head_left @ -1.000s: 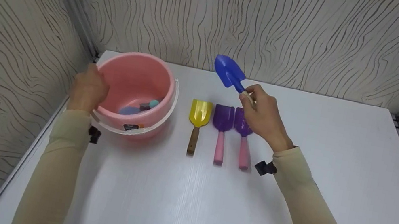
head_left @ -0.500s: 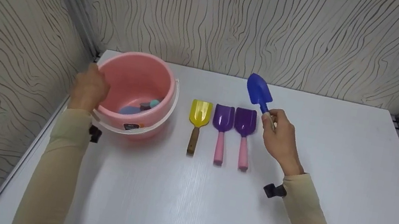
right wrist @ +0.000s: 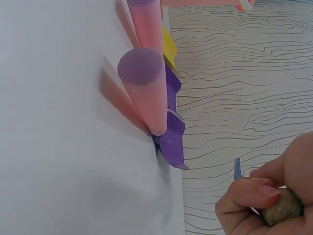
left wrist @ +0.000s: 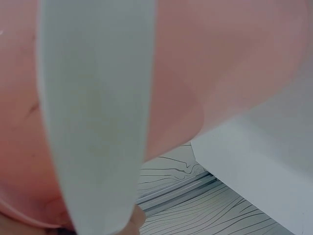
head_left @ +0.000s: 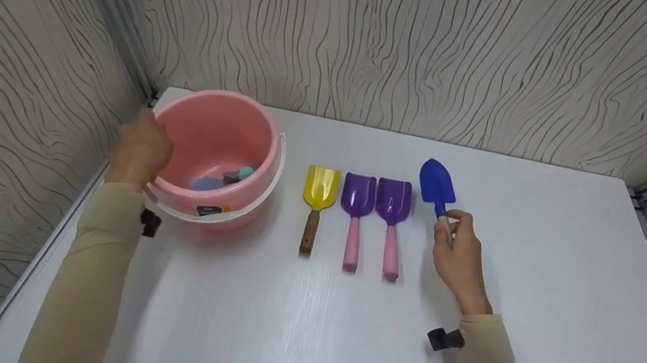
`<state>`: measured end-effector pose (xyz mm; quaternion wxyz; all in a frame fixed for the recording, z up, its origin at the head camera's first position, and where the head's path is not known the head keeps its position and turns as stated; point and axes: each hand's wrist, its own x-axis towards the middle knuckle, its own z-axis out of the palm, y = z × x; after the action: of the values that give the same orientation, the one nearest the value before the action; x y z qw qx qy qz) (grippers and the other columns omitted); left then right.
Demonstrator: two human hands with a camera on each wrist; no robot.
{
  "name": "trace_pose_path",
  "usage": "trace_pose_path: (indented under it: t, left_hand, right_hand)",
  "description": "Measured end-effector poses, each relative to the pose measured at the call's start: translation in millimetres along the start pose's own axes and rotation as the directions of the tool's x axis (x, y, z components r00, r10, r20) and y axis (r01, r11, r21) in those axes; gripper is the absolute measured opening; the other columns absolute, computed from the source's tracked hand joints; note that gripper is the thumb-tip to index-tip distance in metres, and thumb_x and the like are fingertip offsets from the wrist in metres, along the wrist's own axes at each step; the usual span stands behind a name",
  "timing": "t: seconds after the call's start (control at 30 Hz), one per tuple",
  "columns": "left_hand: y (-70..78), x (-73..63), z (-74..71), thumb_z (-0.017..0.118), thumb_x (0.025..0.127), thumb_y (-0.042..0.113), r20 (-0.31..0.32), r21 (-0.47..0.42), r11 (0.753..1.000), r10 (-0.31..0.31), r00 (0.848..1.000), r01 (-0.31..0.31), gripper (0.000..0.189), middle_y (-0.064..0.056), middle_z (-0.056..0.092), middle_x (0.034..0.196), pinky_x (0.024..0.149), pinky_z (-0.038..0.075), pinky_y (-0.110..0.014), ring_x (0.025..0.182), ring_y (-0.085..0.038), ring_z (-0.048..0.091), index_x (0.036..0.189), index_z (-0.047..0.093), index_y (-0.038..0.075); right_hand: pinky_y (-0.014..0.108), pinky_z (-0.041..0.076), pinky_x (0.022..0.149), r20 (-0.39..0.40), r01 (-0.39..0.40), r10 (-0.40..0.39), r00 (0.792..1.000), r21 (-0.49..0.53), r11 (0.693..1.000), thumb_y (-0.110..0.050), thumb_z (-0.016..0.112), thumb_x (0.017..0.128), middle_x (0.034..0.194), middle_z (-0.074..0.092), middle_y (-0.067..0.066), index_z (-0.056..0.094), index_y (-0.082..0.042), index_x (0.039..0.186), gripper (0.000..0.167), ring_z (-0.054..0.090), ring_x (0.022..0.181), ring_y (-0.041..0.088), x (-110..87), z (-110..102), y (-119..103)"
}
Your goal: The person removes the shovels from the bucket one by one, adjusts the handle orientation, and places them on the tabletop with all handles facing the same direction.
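In the head view my left hand (head_left: 141,148) grips the left rim of a pink bucket (head_left: 220,123), which has a white handle (head_left: 249,205) hanging along its front. Small blue, grey and teal pieces (head_left: 208,184) lie inside at the bottom. My right hand (head_left: 460,259) holds a blue toy trowel (head_left: 437,183) by its pale handle, blade pointing to the back. Left of it a purple scoop (head_left: 393,200) and a second purple scoop (head_left: 359,196), both with pink handles, lie side by side. Beside them rests a yellow scoop (head_left: 321,188) with a brown handle.
Everything stands on a white table (head_left: 283,334). Wood-grain patterned panels (head_left: 375,38) rise behind it and on both sides. The bucket sits close to the left panel.
My right hand has carried the blue trowel rightward and toward me, from above the purple scoops to their right side. The left hand stays at the bucket's rim.
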<state>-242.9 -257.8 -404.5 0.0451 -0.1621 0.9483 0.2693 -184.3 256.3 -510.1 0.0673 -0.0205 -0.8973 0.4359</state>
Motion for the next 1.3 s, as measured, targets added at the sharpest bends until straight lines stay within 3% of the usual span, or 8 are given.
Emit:
trace_pose_path:
  t: [0.3, 0.53, 0.73, 1.07, 1.3]
  left_hand:
    - [0.1, -1.8, 0.7, 0.026, 0.116, 0.031, 0.003, -0.034, 0.999, -0.024, 1.000, 0.024, 0.050, -0.023, 0.059, 0.106, 0.057, 0.055, -0.034, 0.076, -0.028, 0.064, 0.151, 0.037, -0.003]
    - [-0.4, -2.1, 0.9, 0.027, 0.116, 0.030, -0.001, -0.033, 0.999, -0.015, 1.000, 0.015, 0.049, -0.021, 0.058, 0.104, 0.056, 0.053, -0.034, 0.076, -0.027, 0.062, 0.151, 0.037, -0.003]
    - [-0.5, -1.6, 0.2, 0.026, 0.116, 0.029, -0.007, -0.031, 0.999, -0.010, 1.000, 0.010, 0.050, -0.022, 0.058, 0.106, 0.057, 0.055, -0.034, 0.077, -0.027, 0.063, 0.152, 0.037, -0.004]
    - [0.1, -3.7, 0.4, 0.027, 0.115, 0.029, -0.015, -0.004, 1.000, 0.015, 1.000, -0.015, 0.048, -0.025, 0.058, 0.105, 0.058, 0.054, -0.036, 0.079, -0.031, 0.064, 0.146, 0.040, -0.006]
    - [-0.8, -5.1, 0.6, 0.027, 0.116, 0.030, -0.010, -0.036, 0.999, -0.006, 1.000, 0.006, 0.049, -0.023, 0.058, 0.108, 0.058, 0.054, -0.034, 0.080, -0.029, 0.064, 0.149, 0.039, -0.004]
  right_hand:
    - [0.026, 0.043, 0.064, 0.021, -0.079, 0.079, 0.997, -0.005, 0.997, -0.008, 0.045, 0.111, 0.104, 0.060, 0.020, 0.040, 0.010, 0.147, 0.040, 0.052, 0.077, 0.017, -9.0, 4, 18]
    - [0.028, 0.043, 0.064, 0.020, -0.088, 0.089, 0.996, -0.009, 0.996, -0.007, 0.045, 0.110, 0.098, 0.059, 0.018, 0.041, 0.012, 0.145, 0.040, 0.051, 0.074, 0.017, -10.0, 10, 26]
    - [0.031, 0.044, 0.069, 0.040, -0.104, 0.105, 0.994, -0.008, 0.995, -0.008, 0.044, 0.111, 0.104, 0.061, 0.022, 0.040, 0.012, 0.147, 0.041, 0.052, 0.078, 0.019, -9.4, 16, 29]
    - [0.032, 0.039, 0.064, 0.073, -0.112, 0.114, 0.991, -0.035, 0.993, -0.011, 0.042, 0.111, 0.080, 0.045, 0.002, 0.039, 0.012, 0.149, 0.044, 0.043, 0.068, 0.016, -9.0, 19, 30]
    - [0.035, 0.039, 0.068, 0.082, -0.129, 0.133, 0.988, -0.047, 0.990, -0.012, 0.041, 0.112, 0.082, 0.045, 0.004, 0.039, 0.012, 0.149, 0.044, 0.045, 0.074, 0.020, -6.9, 22, 29]
